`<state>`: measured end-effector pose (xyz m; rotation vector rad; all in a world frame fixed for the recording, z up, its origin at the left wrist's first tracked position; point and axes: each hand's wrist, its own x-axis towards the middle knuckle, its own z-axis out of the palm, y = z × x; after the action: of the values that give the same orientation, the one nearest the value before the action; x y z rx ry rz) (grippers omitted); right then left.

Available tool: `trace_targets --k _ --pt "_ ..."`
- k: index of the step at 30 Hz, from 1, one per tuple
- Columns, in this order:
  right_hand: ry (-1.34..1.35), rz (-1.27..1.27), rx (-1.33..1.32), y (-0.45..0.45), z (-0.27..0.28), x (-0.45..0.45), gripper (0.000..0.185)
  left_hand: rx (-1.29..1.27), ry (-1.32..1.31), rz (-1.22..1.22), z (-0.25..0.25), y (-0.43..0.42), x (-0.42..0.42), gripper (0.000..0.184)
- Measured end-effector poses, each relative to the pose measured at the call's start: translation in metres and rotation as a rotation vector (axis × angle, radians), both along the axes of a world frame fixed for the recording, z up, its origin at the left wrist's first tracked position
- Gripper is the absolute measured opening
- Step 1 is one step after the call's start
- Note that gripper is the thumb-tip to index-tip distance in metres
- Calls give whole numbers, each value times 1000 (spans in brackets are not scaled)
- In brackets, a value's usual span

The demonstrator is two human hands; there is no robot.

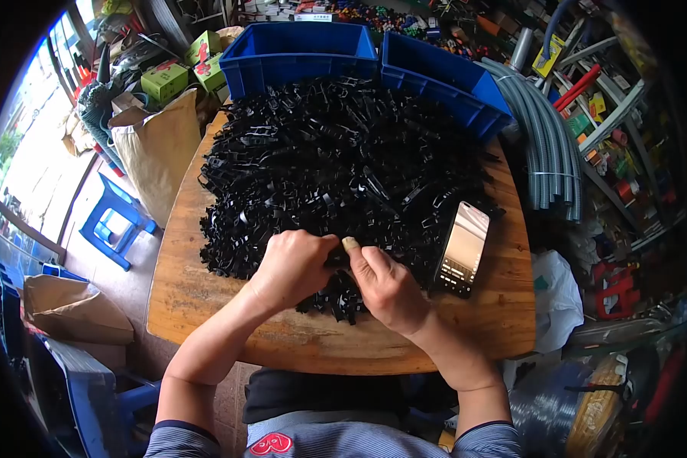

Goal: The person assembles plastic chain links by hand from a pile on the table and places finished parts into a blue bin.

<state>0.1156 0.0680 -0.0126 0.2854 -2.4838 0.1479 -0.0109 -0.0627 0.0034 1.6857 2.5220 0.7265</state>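
A wide heap of small black plastic parts [320, 153] covers much of the wooden table [198, 313]. At its near edge my left hand [298, 259] is closed, its fingers curled toward the right hand. My right hand [385, 282] is closed too, thumb pointing up and left, close to the left fingertips. Something black shows between the two hands, apparently one of the black plastic parts, but the fingers and the dark heap behind hide its shape. Just below the hands lies a small cluster of the same parts [343, 301].
Two blue plastic bins [298, 72] [443, 91] stand behind the heap. A phone [464, 248] leans at the table's right side. Grey hose [546, 153] is coiled beyond it. To the left are a blue stool [114, 221] and a brown paper sack [160, 153].
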Motion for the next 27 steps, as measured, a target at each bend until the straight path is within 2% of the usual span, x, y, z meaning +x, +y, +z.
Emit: trace_targets --k 5,8,11,12,13,15,18,20,21,23,26,27 --pt "-161 -72 216 -5 6 2 39 -122 9 47 1 0 7 29" --pt "-137 -97 229 -3 -2 0 39 -182 -4 41 0 2 8 33" --pt "-231 -157 -110 16 16 -1 43 16 -475 -102 28 -4 -3 35" --pt "-212 -276 -158 25 18 1 45 138 -632 -139 23 -4 -12 39" --pt "-207 -359 -169 35 20 4 41 115 -632 -41 28 -4 -19 33" --pt "-389 -444 -101 54 4 9 37 -23 -795 15 37 6 -37 25" --pt "-377 -361 -213 52 -7 0 26 233 -607 -135 44 60 -69 29" --pt "-389 -294 -306 45 -15 -4 21 265 -657 -154 95 109 -91 34" --pt "-336 -274 -276 43 -19 -5 20 374 -567 -239 97 154 -124 40" --pt "-293 -239 -283 43 -20 -4 17 650 -652 -142 129 200 -124 41" --pt "-274 -232 -275 46 -20 -5 18 512 -7 -77 116 229 -151 29" --pt "-280 -238 -270 47 -23 -3 20 350 272 -256 102 222 -146 25"
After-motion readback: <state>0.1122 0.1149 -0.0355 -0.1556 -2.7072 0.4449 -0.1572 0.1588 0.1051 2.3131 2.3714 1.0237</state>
